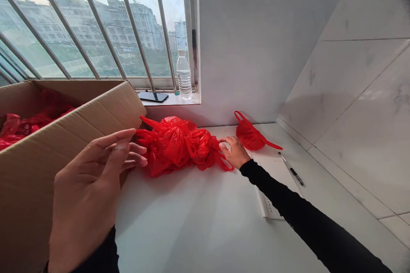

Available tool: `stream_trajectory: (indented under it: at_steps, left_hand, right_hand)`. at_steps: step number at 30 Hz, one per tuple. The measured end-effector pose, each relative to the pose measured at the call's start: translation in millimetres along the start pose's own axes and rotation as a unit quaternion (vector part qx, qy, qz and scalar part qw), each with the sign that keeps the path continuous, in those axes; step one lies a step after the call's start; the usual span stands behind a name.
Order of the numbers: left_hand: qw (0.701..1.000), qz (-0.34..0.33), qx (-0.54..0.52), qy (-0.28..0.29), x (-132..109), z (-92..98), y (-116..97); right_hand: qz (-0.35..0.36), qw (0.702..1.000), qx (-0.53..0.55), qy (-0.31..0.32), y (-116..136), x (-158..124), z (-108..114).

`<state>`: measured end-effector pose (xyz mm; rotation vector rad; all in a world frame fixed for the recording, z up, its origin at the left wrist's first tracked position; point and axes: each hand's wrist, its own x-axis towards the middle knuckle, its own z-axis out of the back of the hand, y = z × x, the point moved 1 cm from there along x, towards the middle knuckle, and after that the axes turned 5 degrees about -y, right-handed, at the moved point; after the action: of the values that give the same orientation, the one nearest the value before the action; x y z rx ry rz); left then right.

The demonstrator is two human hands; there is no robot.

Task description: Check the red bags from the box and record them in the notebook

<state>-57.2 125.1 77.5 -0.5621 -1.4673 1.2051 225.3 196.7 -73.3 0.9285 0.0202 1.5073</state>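
A bunched pile of red plastic bags point(174, 143) lies on the white table against the wall. My left hand point(96, 183) is raised at the left, in front of the cardboard box, its fingers apart and nothing in them. At the pile's right end is my right hand point(233, 151), thumb and index finger curved with a gap between them, beside a bag's handle loop. Another red bag point(251, 134) with its handles spread lies just behind my right hand. More red bags point(24, 128) are inside the open box.
The tall cardboard box point(28, 175) takes up the left side. Paper sheets point(278, 175) lie partly under my right forearm, with a pen point(292, 169) beside them. A phone point(153, 96) and a water bottle point(184, 76) are on the windowsill. Tiled wall stands at the right.
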Motion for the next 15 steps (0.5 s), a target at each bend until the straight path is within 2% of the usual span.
stream_trajectory:
  at_steps: [3,5,8,11,13,15]
  left_hand:
    - [1.0,-0.006,-0.015,-0.019,-1,-0.4,1]
    - [0.999,-0.005,-0.028,-0.038,0,-0.8,3]
    - [0.997,-0.006,-0.04,-0.062,2,2.7,6]
    - [0.995,0.007,-0.094,-0.018,1,10.3,12]
    - [0.985,0.028,-0.165,0.041,-1,14.4,17]
    - [0.983,0.039,-0.169,0.059,-1,17.4,22]
  right_hand:
    - [-0.023,0.999,-0.031,-0.002,7,12,-4]
    - [-0.077,0.993,-0.087,-0.033,-10,26,3]
    - [-0.197,0.958,-0.189,-0.084,-51,38,26]
    - [-0.277,0.931,-0.233,-0.054,-81,36,49]
    - [-0.287,0.929,-0.232,-0.025,-92,38,55]
    - [-0.269,0.935,-0.23,-0.033,-99,51,56]
